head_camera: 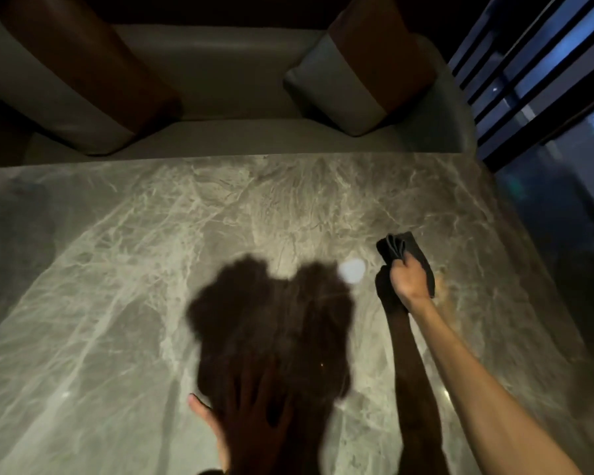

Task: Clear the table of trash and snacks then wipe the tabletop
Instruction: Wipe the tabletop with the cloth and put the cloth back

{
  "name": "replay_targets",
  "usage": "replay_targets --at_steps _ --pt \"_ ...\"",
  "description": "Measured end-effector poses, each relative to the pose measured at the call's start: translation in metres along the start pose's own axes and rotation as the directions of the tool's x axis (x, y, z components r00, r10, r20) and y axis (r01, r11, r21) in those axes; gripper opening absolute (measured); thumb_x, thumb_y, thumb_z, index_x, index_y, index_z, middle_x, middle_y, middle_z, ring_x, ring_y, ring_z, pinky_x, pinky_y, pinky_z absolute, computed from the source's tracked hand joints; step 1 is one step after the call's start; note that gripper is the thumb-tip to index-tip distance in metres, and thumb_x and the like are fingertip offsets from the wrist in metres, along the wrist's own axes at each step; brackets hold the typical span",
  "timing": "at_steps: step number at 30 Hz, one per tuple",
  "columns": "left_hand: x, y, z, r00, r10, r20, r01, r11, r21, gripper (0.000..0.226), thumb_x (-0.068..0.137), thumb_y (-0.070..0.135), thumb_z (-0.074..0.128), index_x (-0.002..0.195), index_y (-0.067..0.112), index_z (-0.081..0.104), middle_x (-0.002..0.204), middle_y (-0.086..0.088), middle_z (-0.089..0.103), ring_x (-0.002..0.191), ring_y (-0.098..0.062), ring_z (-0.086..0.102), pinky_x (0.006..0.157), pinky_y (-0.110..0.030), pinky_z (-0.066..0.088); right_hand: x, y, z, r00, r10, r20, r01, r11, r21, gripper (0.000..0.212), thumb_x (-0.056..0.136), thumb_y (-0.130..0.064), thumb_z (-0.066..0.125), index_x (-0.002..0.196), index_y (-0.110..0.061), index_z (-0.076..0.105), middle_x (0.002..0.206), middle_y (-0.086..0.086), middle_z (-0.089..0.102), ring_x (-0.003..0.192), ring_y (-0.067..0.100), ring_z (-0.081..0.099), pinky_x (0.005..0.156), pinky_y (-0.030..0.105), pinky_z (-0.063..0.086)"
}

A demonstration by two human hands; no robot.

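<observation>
The left hand (244, 416) is seen nearest the camera, laid flat on the marble tabletop (117, 269) at the bottom edge of the view, its fingers spread wide and straight with nothing held; most of it is covered by a dark shadow of the person's head, and only the thumb and the outer edge are lit. The grey, white-veined tabletop is spread across the whole lower part of the view. A small bright spot of reflected light (352, 270) is seen just right of the shadow's top. Further right, the right hand (408, 279) is stretched out at the end of a bare forearm, and a dark cloth (396, 246) is gripped in its curled fingers; the cloth is bunched in the fist, with folds standing out beyond the knuckles and a flap hanging along the hand's right side. Whether the cloth is pressed on the marble or held just above it cannot be told. Beyond the table's far edge a pale sofa (220, 73) is seen, with a brown-and-grey cushion (66, 73) at its left and another cushion (364, 73) at its right; dark vertical slats (528, 70) are seen at the far right
</observation>
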State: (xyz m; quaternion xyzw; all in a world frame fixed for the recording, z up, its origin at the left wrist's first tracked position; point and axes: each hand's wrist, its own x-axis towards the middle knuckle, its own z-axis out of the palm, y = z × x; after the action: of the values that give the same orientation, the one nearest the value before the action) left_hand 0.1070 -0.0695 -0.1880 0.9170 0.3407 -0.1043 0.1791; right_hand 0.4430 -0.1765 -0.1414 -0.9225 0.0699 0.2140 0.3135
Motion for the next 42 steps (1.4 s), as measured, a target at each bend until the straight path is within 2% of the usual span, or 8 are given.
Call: replay_targets --at_steps 4,11,20,26,28,32,36,42 --pt "0.001 -0.005 0.009 1.000 0.021 -0.011 -0.021 1.000 0.018 0.075 0.072 0.069 0.043 0.142 0.041 0.038 0.155 -0.003 0.035 0.145 -0.028 0.025 0.099 -0.083 0.008 -0.015 -0.018 0.039 0.995 -0.086 0.047 0.092 0.985 -0.146 0.052 0.100 -0.013 0.031 0.152 -0.013 0.024 0.161 0.016 0.016 0.149 0.035 0.005 0.120 0.051 0.013" --pt "0.001 -0.002 0.010 0.999 -0.027 -0.042 0.026 0.999 -0.019 0.072 0.077 0.063 0.045 0.145 0.043 0.031 0.157 -0.001 0.031 0.151 -0.019 0.008 0.103 -0.081 0.007 -0.056 -0.038 0.090 0.976 -0.151 0.154 0.202 0.891 -0.407 0.064 0.093 -0.008 0.037 0.153 -0.011 0.014 0.161 0.019 0.008 0.147 0.042 0.000 0.114 0.064 0.009" --pt "0.001 -0.002 0.014 0.998 -0.018 -0.055 0.017 1.000 -0.015 0.060 0.084 0.056 0.039 0.141 0.037 0.044 0.154 -0.002 0.037 0.145 -0.022 0.025 0.101 -0.083 0.008 -0.094 -0.010 0.103 0.909 -0.333 0.249 0.415 0.761 -0.498 0.079 0.090 -0.016 0.045 0.154 -0.012 -0.001 0.161 0.020 -0.007 0.146 0.041 -0.017 0.116 0.063 -0.005" --pt "-0.001 -0.004 0.015 0.998 0.002 -0.058 0.000 1.000 0.027 0.060 0.086 0.053 0.041 0.143 0.034 0.043 0.155 -0.003 0.036 0.144 -0.023 0.030 0.100 -0.083 0.009 -0.111 0.010 0.115 0.888 -0.356 0.290 0.458 0.659 -0.596 0.091 0.087 -0.070 0.010 0.152 -0.010 -0.013 0.158 0.017 -0.022 0.144 0.039 -0.025 0.115 0.060 -0.015" --pt "-0.002 -0.004 0.014 0.999 0.003 -0.046 -0.001 0.999 0.042 0.062 0.086 0.053 0.040 0.144 0.033 0.041 0.155 -0.003 0.036 0.144 -0.024 0.033 0.099 -0.083 0.010 -0.116 0.011 0.117 0.887 -0.371 0.274 0.460 0.673 -0.578 0.098 0.078 -0.078 -0.010 0.152 -0.013 -0.013 0.158 0.011 -0.024 0.145 0.035 -0.025 0.115 0.056 -0.016" --pt "0.000 -0.005 0.018 0.999 0.012 -0.040 -0.009 0.998 0.067 0.064 0.083 0.047 0.040 0.144 0.030 0.042 0.155 -0.006 0.035 0.144 -0.025 0.028 0.098 -0.084 0.013 -0.111 0.007 0.110 0.908 -0.420 0.018 0.363 0.763 -0.534 0.067 0.097 -0.056 0.004 0.154 -0.022 0.013 0.163 0.006 0.008 0.151 0.027 -0.001 0.121 0.054 0.002" --pt "0.001 -0.008 0.020 0.996 0.012 -0.086 -0.005 0.997 0.079 0.065 0.080 0.038 0.041 0.143 0.026 0.044 0.154 -0.008 0.037 0.143 -0.025 0.027 0.096 -0.083 0.018 -0.091 0.001 0.123 0.972 -0.236 -0.015 0.192 0.823 -0.535 0.072 0.093 -0.065 0.008 0.153 -0.029 -0.010 0.162 0.006 -0.015 0.146 0.035 -0.022 0.115 0.061 -0.012" --pt "-0.004 -0.005 0.020 0.990 -0.006 -0.137 0.011 0.999 0.037 0.078 0.073 0.039 0.047 0.148 0.025 0.034 0.157 -0.008 0.030 0.146 -0.025 0.026 0.101 -0.082 0.013 -0.081 -0.003 0.142 0.950 -0.312 0.001 0.248 0.754 -0.608 0.077 0.090 -0.070 0.010 0.153 -0.030 -0.010 0.162 0.013 -0.013 0.145 0.042 -0.020 0.113 0.067 -0.011"
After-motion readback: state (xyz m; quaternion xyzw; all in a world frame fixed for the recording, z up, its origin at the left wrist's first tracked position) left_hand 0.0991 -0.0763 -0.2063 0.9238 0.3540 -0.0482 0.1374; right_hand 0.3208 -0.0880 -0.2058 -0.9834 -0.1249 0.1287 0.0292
